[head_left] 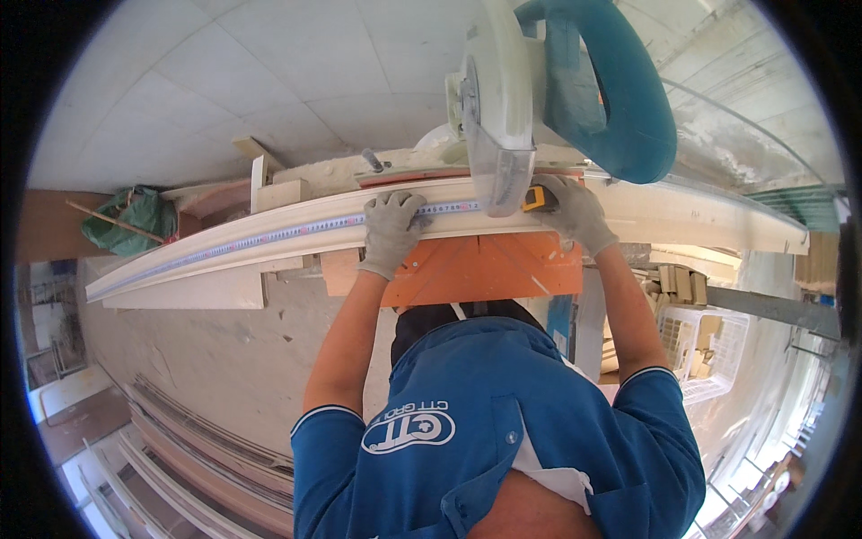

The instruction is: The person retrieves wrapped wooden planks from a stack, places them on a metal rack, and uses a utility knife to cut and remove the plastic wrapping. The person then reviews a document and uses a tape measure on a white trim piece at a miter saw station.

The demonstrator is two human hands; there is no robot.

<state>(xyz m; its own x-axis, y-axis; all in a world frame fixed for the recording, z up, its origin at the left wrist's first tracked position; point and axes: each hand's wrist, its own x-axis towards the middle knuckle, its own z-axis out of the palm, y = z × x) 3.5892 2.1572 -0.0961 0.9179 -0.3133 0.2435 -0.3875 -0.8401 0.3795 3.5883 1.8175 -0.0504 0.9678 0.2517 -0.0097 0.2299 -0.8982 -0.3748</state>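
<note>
A long cream moulding strip (305,208) lies across the orange saw base (485,269). Along it stretches the white blade of a tape measure (269,237), reaching the strip's far left end. My left hand (391,235), in a grey glove, presses the blade against the strip, its fingers curled over both. The gloved right hand (579,216) grips the yellow and black tape measure case (536,198) on the strip, right of the saw's guard. Between my hands, the mitre saw's clear guard (503,171) comes down over the strip and covers part of the tape.
The saw's teal handle (633,108) rises above my right hand. A white crate (732,350) of wood offcuts stands at the right. Long strips (193,472) are stacked at lower left. A green bag (135,220) sits near the wall at the left.
</note>
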